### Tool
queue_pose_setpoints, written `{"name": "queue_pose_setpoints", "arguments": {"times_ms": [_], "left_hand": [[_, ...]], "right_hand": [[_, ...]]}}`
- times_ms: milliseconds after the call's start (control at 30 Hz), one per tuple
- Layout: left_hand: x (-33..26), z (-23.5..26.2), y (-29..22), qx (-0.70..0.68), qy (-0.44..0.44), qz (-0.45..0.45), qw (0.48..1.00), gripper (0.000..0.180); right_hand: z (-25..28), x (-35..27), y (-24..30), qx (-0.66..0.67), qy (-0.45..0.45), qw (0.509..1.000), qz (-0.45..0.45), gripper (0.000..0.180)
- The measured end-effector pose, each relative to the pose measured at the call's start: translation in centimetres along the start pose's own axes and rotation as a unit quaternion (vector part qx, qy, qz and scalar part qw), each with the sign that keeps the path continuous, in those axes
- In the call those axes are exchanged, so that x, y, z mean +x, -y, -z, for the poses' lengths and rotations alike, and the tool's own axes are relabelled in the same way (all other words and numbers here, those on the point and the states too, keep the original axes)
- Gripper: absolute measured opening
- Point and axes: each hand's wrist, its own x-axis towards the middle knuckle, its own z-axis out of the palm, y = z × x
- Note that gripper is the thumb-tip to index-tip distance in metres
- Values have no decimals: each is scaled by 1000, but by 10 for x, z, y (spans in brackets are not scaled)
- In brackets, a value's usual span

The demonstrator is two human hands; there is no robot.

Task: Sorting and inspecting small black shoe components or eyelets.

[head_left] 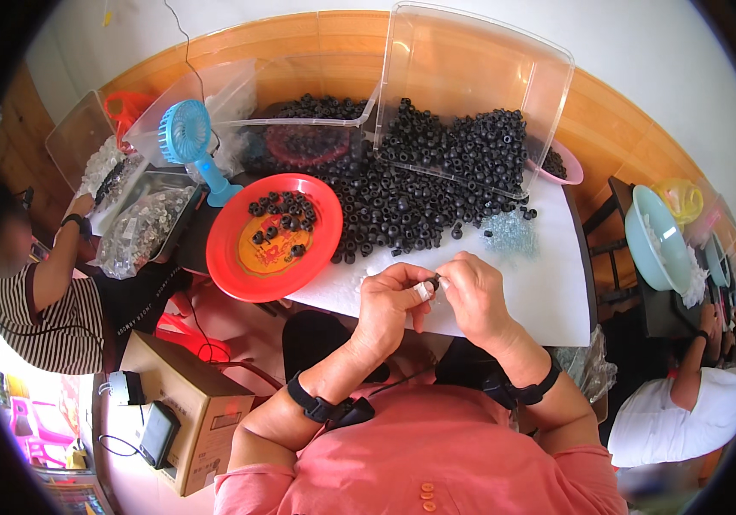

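My left hand (pixel 387 307) is closed in a pinch on a small dark part (pixel 434 281), just past the front edge of the white-covered table. A white patch shows at its thumb tip; whether that is tape or part of the piece I cannot tell. Right against it, my right hand (pixel 477 298) pinches with thumb and forefinger; what lies between those fingertips is too small to make out. Beyond both hands spreads a heap of small black round plastic pieces with holes (pixel 402 206). A little pile of clear bluish bits (pixel 509 233) lies on the white sheet (pixel 548 283).
A red plate (pixel 230 232) with several black pieces is at the left. Behind stand a blue fan (pixel 185 133) and a tilted clear bin (pixel 479 51). A cardboard box (pixel 205 412) is lower left. One person (pixel 42 318) sits left, another (pixel 685 412) right, near a blue basin (pixel 655 240).
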Motion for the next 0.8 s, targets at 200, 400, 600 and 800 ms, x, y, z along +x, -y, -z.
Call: {"name": "queue_pose_setpoints", "arguments": {"times_ms": [200, 400, 600, 800], "left_hand": [[2, -1, 1, -14, -8, 2, 1000, 10], [1, 0, 2, 5, 4, -6, 1000, 10], [0, 1, 3, -15, 2, -10, 1000, 12], [5, 0, 13, -22, -10, -48, 999, 14]], "right_hand": [[-4, 3, 4, -118, -36, 988, 90, 15], [0, 9, 11, -133, -2, 988, 76, 14], [1, 4, 11, -114, 0, 990, 86, 17], [-18, -1, 11, -129, -64, 989, 38, 22]]}}
